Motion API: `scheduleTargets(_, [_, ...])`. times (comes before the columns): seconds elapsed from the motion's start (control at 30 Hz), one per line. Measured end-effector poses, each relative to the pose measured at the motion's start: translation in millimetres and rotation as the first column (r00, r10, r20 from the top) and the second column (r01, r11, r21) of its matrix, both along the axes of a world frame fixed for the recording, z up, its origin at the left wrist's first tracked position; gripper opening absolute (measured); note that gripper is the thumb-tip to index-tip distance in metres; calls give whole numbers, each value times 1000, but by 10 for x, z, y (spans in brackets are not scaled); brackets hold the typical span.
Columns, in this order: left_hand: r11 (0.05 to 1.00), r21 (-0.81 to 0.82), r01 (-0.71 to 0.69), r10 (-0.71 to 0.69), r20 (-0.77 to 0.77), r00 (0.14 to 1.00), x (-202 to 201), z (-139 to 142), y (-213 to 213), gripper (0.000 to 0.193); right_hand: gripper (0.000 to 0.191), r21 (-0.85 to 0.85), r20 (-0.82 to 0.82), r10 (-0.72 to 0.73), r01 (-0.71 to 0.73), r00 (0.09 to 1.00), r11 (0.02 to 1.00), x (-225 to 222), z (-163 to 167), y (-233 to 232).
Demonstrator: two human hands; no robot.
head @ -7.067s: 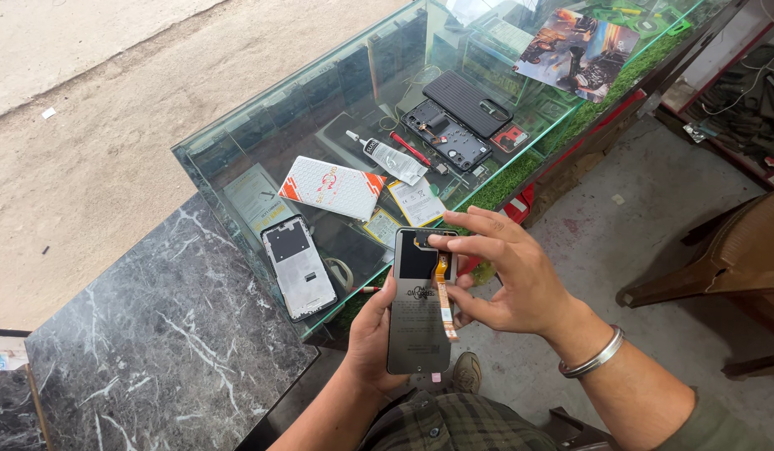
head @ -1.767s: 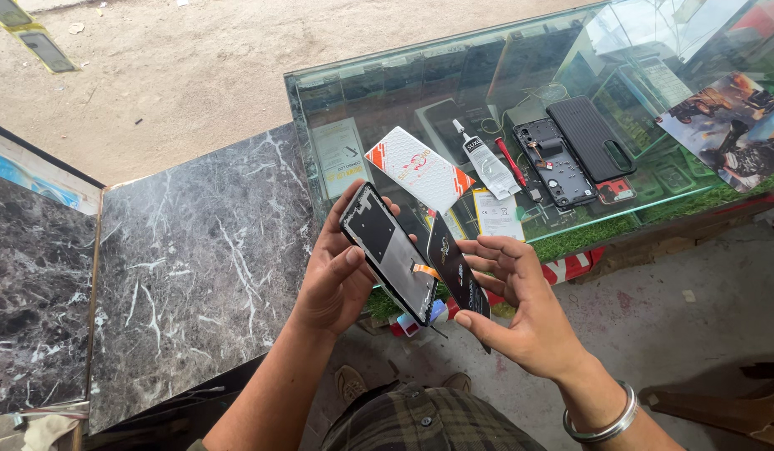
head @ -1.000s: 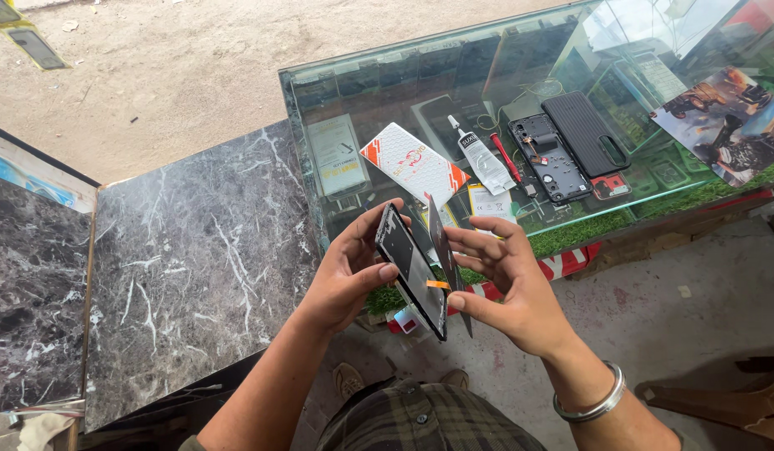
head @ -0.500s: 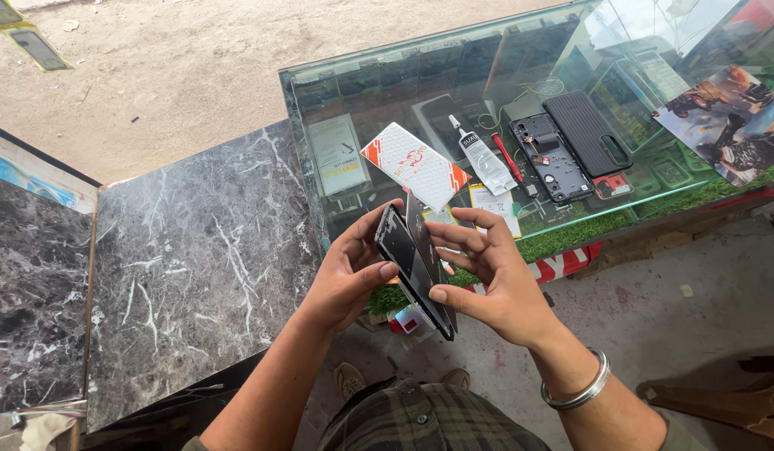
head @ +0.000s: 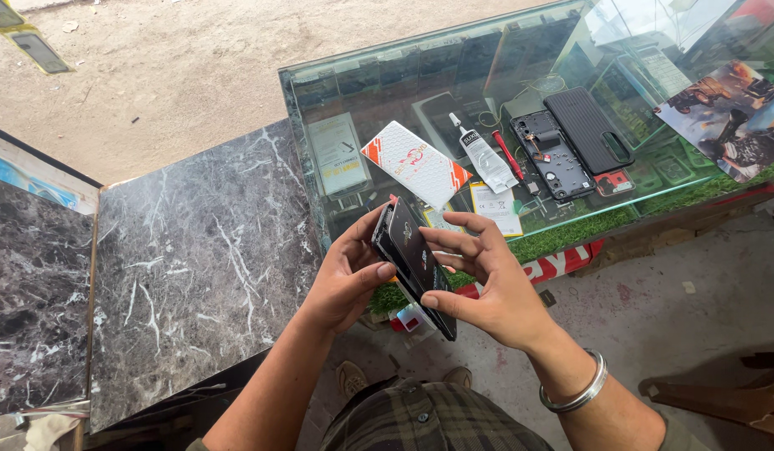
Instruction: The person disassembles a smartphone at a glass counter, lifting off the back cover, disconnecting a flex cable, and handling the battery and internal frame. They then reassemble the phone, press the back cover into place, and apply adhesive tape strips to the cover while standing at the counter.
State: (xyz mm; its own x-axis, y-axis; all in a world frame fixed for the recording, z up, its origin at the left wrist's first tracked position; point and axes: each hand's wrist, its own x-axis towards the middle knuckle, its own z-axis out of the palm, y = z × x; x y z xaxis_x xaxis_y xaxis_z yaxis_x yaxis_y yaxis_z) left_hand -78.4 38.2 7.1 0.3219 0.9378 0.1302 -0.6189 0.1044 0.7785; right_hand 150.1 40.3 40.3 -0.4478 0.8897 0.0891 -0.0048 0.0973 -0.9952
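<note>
1. Glass display counter [head: 387,75] ahead, dark marble slab [head: 195,267] beside it, concrete floor below.
2. Both forearms rise from the bottom edge, meeting in front of the counter.
3. Left hand [head: 345,280] curls around the dark phone [head: 413,266], thumb pressed on its face.
4. Right hand [head: 495,288] pinches the phone's other edge, upper fingers spread loose; metal bangle [head: 577,392] at the wrist.
5. On the glass: white packet [head: 413,163], glue tube [head: 485,159], opened phone body [head: 550,155], black back cover [head: 587,129].
</note>
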Motion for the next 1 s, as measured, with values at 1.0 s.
scheduleTargets(1.0, [999,-20,-33,32,-31,999,-11,-68,-11,89,91,-83,18,-4,5,1000,997,-50,23,-54])
